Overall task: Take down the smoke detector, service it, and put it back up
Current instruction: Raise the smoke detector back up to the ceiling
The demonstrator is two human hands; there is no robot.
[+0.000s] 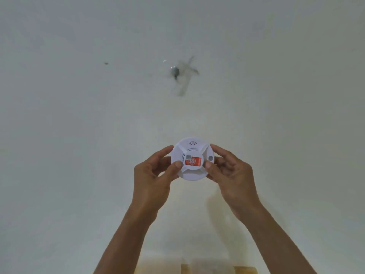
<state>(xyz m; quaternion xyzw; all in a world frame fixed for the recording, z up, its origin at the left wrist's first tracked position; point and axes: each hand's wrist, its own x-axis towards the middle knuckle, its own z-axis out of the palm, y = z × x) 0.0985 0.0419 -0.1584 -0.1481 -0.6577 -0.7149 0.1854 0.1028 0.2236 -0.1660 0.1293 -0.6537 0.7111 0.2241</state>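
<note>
A round white smoke detector (192, 149) with a red label on its face is up against the white ceiling (79, 115), in the middle of the head view. My left hand (154, 175) grips its left rim with fingers and thumb curled round it. On the opposite side, my right hand (229, 173) grips the right rim the same way, thumb on the face near a small round button. Both arms reach up from the bottom of the frame. Whether the detector is seated on its mount is hidden.
A ceiling fan (181, 74) spins, blurred, further along the ceiling above the detector. A small dark spot (106, 63) marks the ceiling to the left. A yellowish stain (215, 202) shows on the ceiling below my right hand.
</note>
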